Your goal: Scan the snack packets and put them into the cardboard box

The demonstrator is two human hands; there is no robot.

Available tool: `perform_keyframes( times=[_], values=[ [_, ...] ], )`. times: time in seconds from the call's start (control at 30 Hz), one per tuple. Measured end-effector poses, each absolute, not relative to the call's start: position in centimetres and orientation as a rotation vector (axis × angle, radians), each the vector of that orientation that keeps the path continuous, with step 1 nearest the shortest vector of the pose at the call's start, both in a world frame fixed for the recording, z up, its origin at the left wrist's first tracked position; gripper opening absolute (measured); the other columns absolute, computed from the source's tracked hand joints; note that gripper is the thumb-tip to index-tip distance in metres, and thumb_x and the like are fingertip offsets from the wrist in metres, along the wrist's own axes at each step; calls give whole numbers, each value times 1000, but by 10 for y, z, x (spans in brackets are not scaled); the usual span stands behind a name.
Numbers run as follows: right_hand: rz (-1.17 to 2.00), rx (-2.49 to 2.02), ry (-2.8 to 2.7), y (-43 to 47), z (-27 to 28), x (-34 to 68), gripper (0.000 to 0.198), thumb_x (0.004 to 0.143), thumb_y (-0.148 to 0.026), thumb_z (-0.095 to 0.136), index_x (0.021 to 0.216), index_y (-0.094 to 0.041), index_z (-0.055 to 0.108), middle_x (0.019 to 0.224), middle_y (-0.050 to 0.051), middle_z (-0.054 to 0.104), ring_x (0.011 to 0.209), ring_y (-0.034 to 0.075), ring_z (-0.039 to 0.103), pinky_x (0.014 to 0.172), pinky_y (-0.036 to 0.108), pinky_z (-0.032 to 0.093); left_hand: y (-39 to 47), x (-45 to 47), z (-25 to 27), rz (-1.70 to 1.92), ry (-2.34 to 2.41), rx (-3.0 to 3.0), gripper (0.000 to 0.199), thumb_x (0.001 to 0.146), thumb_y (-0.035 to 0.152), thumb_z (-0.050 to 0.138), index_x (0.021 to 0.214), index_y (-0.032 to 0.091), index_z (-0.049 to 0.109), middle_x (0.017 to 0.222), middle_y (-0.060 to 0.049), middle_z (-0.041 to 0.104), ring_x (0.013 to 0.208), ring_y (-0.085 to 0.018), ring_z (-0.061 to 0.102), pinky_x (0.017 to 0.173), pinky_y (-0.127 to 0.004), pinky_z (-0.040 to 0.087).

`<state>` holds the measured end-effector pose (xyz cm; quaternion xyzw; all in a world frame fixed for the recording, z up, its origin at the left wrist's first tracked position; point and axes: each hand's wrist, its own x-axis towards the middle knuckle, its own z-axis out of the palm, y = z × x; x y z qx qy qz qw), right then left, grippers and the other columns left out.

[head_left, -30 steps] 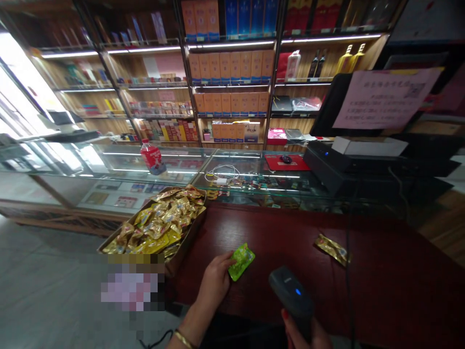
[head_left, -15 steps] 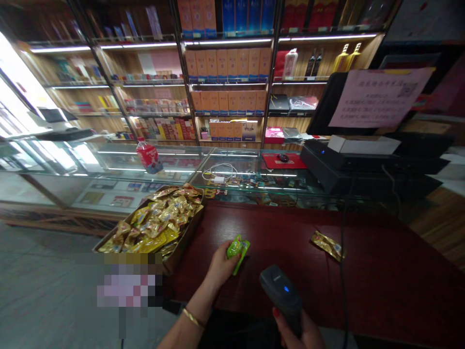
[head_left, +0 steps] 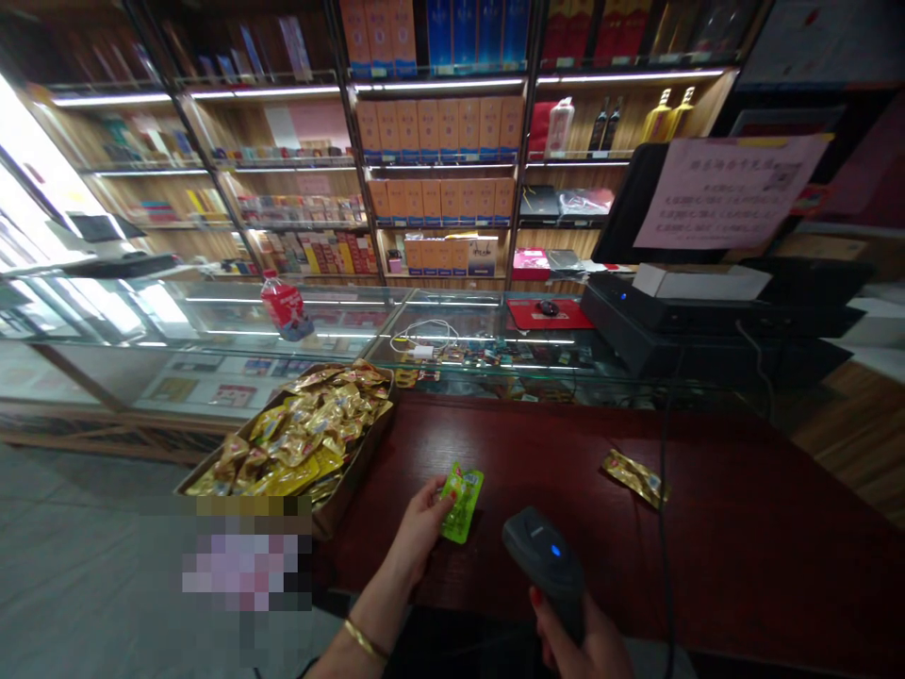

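Observation:
A small green snack packet is pinched between the thumb and fingers of my left hand, its broad face turned up over the dark red counter. My right hand is wrapped round the handle of a black barcode scanner, which shows a blue light and points towards the packet's side of the counter. To the right, a gold snack packet lies by itself on the wood. A cardboard box heaped with gold packets stands to the left of my left hand.
A black cable hangs across the counter's right side. Beyond the counter are a glass display case, a red bottle, a white charger cable and a monitor with a paper sheet. Stocked shelves line the back.
My left hand has turned the green packet so that more of its flat face shows. My right hand and the scanner have hardly moved. The view has shifted slightly.

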<state>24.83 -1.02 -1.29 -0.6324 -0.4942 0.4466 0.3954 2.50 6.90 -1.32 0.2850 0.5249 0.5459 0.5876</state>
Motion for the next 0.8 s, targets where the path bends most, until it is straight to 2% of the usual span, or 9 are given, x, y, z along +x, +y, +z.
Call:
perform_keyframes(
  times=[0.13,0.3,0.53,0.8],
  values=[
    [1162,-1573,-1254,-5,-12,250,62,73,-84,51,63,-24,54,43,-2,54,40,15,54,46,26,42,62,28,-11,1300,1192,691,51,66,38,83,110,15,69,86,-4,76,72,-16,66,65,-23,46],
    [1222,-1564,-1211,-4,-11,245,60,73,-83,52,66,-23,54,43,-3,54,40,15,53,44,25,41,58,32,-8,1300,1181,717,52,68,38,82,113,16,68,92,-5,77,79,-18,67,72,-25,47],
    [1236,-1579,-1209,-2,-10,236,61,73,-83,52,63,-23,55,43,-3,52,40,14,51,46,25,40,58,38,-5,1266,1185,757,52,66,41,82,110,16,70,88,-6,77,78,-20,68,71,-26,48],
    [1259,-1527,-1151,1,-14,237,58,74,-81,54,69,-23,55,43,-5,51,39,14,50,43,25,38,57,43,-3,1261,1180,783,52,67,44,82,111,17,70,92,-5,77,79,-19,69,70,-24,48]
  ],
)
